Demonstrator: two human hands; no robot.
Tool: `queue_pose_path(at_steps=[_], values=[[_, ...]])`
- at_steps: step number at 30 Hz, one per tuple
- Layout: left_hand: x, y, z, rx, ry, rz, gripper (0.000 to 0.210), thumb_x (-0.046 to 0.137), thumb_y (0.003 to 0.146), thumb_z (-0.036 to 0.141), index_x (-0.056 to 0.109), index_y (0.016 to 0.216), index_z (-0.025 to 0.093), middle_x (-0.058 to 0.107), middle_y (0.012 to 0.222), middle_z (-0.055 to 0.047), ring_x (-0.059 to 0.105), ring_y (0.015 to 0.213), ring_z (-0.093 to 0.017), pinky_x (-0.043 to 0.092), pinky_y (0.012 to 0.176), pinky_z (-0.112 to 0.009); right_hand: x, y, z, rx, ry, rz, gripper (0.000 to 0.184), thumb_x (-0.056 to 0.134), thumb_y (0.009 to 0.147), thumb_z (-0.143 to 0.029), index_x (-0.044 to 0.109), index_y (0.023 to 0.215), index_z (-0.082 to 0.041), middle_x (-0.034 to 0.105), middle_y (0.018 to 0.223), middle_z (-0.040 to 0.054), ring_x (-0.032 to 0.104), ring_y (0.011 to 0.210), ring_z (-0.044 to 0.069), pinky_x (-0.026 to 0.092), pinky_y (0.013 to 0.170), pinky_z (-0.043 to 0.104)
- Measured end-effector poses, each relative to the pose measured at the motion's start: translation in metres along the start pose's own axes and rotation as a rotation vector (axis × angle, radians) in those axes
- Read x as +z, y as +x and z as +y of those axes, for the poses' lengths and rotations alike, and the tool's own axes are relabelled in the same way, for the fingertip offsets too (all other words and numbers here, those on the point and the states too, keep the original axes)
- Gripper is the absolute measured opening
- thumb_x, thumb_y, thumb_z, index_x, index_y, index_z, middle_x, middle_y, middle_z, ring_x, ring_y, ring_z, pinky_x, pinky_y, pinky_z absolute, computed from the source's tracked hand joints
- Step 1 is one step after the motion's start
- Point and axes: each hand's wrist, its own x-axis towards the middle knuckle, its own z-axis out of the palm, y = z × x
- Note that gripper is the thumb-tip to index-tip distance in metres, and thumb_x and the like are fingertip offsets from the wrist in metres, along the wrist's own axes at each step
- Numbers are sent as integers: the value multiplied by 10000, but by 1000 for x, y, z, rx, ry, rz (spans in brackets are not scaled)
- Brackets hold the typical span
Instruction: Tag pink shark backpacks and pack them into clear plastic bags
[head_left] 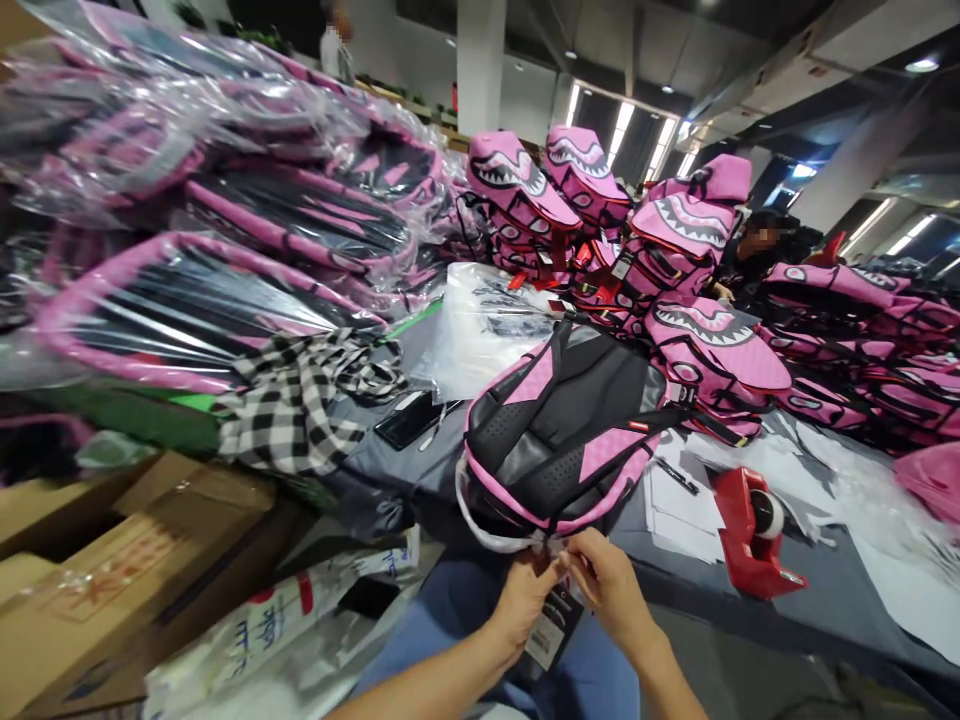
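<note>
A pink and black backpack [559, 425] lies at the table's front edge, its padded back and shoulder straps facing up. Translucent plastic [480, 530] shows along its near end. Close to that end my left hand [523, 592] and my right hand [604, 585] are brought together, thumbs and fingers pinched. What sits between the fingertips is too small to make out. Just below them hangs a black and white hang tag [547, 632] with a barcode label, over my blue-clothed lap.
Plastic-wrapped backpacks [202, 310] are piled at left, beside a checkered cloth [307, 395] and phone [409, 418]. Pink shark-mouth backpacks [712, 345] stand behind. A red tape dispenser [754, 540] and papers [679, 505] lie at right. Cardboard boxes [135, 560] are lower left. A person [757, 245] is behind.
</note>
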Motion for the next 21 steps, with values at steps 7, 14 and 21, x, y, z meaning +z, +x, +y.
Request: queue_pose_path(at_steps=[7, 14, 21], values=[[-7, -1, -2, 1, -58, -78, 563, 855, 625, 557, 737, 1021, 175, 752, 1124, -117, 647, 1137, -333, 458, 1049, -422, 5, 3, 4, 95, -220, -26, 173, 434, 955, -204, 540, 821, -227, 567, 771, 3, 534, 639, 125, 383, 598, 204], [-8, 0, -10, -66, -168, 60, 547, 872, 615, 545, 760, 1002, 174, 770, 1084, -101, 675, 1082, -311, 455, 1054, -430, -6, 2, 6, 252, 95, -107, 221, 461, 968, -351, 555, 822, -215, 583, 744, 2, 523, 664, 143, 416, 639, 237], [-13, 4, -17, -149, -212, 158, 527, 946, 496, 492, 766, 869, 165, 783, 988, -95, 712, 931, -269, 528, 896, -357, 20, -2, 27, 475, 477, -57, 271, 566, 843, -420, 627, 945, -176, 634, 754, 19, 535, 629, 146, 438, 578, 251]])
